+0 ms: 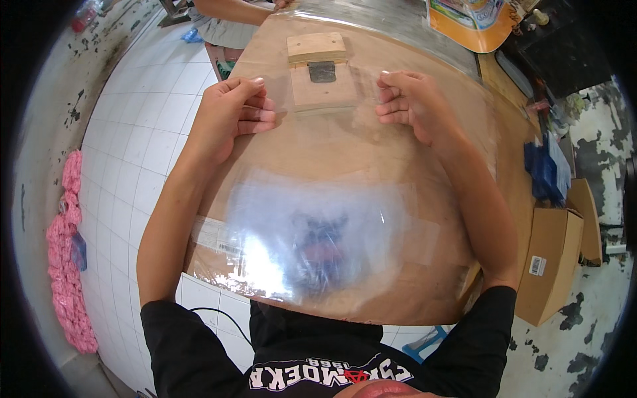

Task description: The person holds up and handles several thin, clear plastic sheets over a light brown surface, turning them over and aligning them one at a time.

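Both hands — left hand (pixel 229 116), right hand (pixel 408 103) — pinched the clear plastic sheet (pixel 318 225) (draped nearward) beside the far wooden block (pixel 323 86), sheet not yet lying flat.

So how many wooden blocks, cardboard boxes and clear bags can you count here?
Wooden blocks: 2
Cardboard boxes: 2
Clear bags: 1, pinched by left hand and right hand
Total: 5
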`<state>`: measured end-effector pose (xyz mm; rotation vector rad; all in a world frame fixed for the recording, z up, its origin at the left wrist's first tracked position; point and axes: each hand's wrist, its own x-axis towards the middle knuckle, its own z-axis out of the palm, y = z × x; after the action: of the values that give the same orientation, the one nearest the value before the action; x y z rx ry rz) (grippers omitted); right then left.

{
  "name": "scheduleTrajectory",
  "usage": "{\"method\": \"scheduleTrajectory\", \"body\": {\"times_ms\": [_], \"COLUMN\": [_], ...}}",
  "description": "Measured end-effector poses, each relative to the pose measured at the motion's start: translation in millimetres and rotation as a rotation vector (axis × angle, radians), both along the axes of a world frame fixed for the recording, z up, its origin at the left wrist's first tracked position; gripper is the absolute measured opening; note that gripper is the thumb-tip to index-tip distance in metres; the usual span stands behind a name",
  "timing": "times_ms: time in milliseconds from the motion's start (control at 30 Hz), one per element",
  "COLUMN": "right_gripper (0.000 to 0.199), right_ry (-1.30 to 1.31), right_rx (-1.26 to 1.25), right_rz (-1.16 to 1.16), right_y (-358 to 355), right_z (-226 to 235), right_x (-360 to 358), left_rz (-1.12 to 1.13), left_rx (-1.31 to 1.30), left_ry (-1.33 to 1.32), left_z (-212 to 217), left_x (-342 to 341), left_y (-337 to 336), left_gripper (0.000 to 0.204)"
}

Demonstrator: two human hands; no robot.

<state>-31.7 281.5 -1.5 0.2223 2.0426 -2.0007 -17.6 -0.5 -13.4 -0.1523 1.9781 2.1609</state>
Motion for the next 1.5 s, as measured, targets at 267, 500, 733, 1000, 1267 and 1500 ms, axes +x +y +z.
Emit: {"method": "scheduleTrajectory", "body": {"times_ms": [267,500,733,1000,1267,1500], "right_gripper": [0.025,0.023,0.021,0.021,0.023,0.025], "right_ry": [0.013,0.010,0.014,0.019,0.014,0.019], "right_rx": [-0.023,-0.041,-0.027,-0.020,-0.021,-0.012], "right_rz": [0.028,0.024,0.012,0.008,0.011,0.014], "right_y": [3.4,2.8,1.7,0.7,1.6,1.7], "right_z": [-1.2,-0.8,-0.2,1.0,1.0,0.3], "right_x": [-0.6,-0.8,-0.4,0.6,0.3,0.4], "left_rz": [0.007,0.008,0.009,0.026,0.027,0.026], "left_rx": [0.002,0.006,-0.003,-0.017,-0.008,-0.005], "left_ry": [0.003,0.006,0.006,0.005,-0.002,0.004], "left_z": [-1.1,-1.1,-1.7,-0.5,0.0,-0.1], "left_x": [-0.1,-0.4,-0.6,0.0,-0.5,-0.3], "left_y": [0.4,-0.7,0.2,1.6,2.1,2.1], "left_gripper": [0.019,0.023,0.020,0.018,0.018,0.019]}}
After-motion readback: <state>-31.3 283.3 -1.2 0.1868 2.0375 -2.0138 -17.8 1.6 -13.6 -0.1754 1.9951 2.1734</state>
